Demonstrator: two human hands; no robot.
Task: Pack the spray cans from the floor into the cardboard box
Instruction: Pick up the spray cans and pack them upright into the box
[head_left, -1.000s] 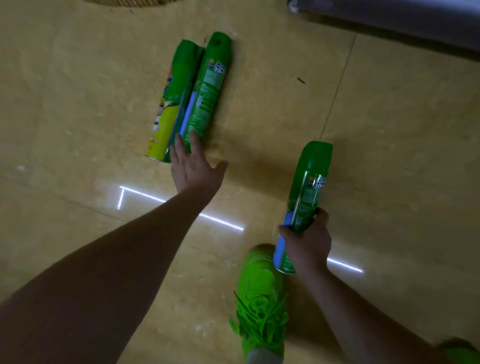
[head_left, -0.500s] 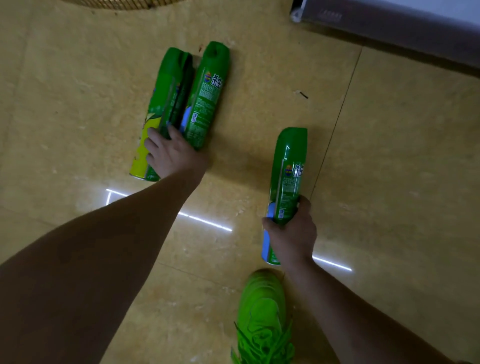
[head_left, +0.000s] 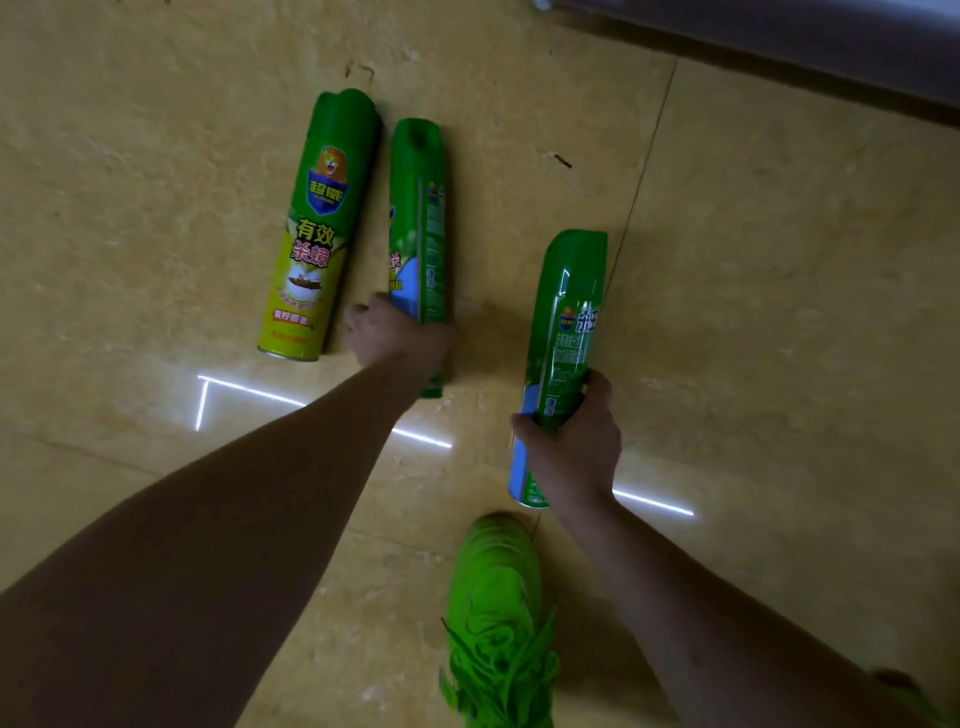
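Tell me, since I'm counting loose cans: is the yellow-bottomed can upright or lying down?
Lying down: the yellow-bottomed can rests lengthwise on the floor, untouched.

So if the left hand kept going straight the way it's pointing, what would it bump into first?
Nothing new, probably: the left hand already grips the middle green can, and its line runs up along that can. Beyond the cap, only bare floor shows.

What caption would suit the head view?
Right hand holds one spray can; left hand grips another on the floor.
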